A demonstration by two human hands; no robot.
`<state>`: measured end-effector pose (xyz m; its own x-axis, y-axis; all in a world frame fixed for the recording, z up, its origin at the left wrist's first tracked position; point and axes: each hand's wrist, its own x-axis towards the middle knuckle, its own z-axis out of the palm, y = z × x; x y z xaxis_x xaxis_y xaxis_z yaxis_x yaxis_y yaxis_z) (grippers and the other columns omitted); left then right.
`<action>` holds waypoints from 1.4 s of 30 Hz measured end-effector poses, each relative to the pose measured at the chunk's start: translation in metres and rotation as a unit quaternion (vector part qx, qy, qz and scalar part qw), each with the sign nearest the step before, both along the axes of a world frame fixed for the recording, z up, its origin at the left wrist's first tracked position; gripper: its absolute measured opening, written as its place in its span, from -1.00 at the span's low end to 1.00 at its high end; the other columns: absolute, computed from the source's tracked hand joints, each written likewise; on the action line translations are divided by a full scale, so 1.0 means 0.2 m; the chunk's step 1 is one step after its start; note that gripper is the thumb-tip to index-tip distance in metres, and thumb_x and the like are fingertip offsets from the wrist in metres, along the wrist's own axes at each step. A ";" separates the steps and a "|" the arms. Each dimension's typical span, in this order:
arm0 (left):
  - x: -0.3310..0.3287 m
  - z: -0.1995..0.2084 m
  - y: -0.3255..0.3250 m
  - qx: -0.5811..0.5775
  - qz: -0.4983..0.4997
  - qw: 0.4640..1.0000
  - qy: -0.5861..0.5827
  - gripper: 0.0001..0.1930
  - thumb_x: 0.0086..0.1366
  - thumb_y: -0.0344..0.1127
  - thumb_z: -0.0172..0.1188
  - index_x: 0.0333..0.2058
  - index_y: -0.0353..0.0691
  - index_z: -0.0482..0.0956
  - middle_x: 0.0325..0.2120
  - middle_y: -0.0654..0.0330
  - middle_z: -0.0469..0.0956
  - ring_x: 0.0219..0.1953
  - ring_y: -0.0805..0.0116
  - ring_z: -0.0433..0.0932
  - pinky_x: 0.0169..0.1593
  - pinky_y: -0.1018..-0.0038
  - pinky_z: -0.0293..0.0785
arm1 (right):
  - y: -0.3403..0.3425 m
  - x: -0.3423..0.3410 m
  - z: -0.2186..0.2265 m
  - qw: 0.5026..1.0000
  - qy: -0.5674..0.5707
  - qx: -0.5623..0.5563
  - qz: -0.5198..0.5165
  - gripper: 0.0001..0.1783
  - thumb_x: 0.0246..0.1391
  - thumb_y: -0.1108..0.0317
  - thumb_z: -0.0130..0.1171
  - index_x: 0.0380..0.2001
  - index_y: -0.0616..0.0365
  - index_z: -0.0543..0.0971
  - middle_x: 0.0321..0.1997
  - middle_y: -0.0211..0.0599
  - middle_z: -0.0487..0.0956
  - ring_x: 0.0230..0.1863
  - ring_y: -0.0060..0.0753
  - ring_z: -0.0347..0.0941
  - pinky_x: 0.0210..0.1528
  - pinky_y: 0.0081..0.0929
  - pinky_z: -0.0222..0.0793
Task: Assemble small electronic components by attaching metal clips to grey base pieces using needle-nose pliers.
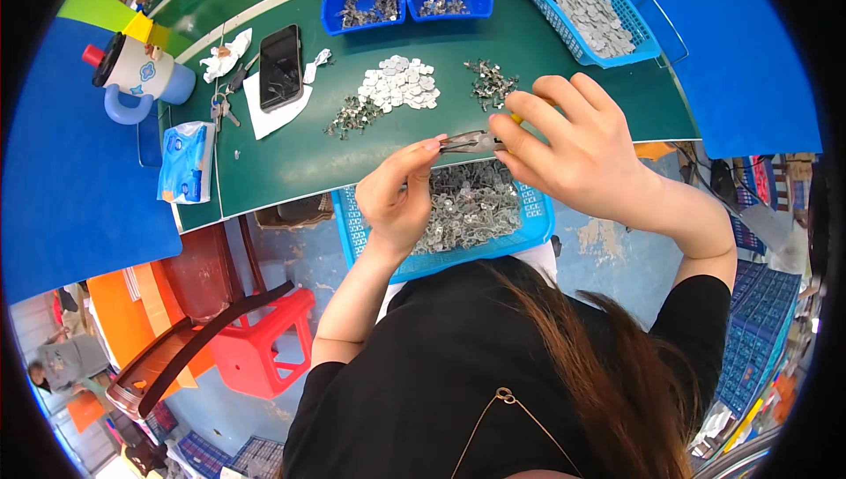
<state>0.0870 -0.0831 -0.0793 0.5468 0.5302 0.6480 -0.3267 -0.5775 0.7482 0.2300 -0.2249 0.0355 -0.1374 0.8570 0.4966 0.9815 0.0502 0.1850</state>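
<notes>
My right hand [568,140] is closed around a pair of pliers [471,142] with a yellow grip, jaws pointing left. At the jaw tips, my left hand [397,193] pinches a small part that I cannot make out. Both hands are above the table's front edge, over a light blue basket [357,237] full of small metal and clear pieces. Beyond them on the green table [291,157] lie a pile of pale flat pieces [401,82], a heap of small metal clips [352,116] beside it, and another heap of clips [491,84] near my right hand.
Two blue bins [361,9] with metal parts stand at the back, beside a blue basket [573,12] of flat grey pieces. On the left are a phone [280,69], keys [222,109], a tumbler [145,74] and a tissue pack [185,162]. A red stool [264,342] stands below.
</notes>
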 end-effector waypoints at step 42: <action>-0.04 0.02 -0.04 -0.060 -0.055 0.993 -0.082 -0.85 0.17 -0.66 0.14 -0.29 -0.31 0.50 -0.33 -0.06 0.62 -0.26 0.17 0.65 -0.24 0.52 0.53 | -0.08 -0.07 0.06 0.995 -0.084 0.059 0.013 -0.61 -0.37 0.29 0.31 -0.34 0.21 0.59 -0.31 -0.26 0.47 -0.35 -0.20 0.38 -0.48 -0.39 0.21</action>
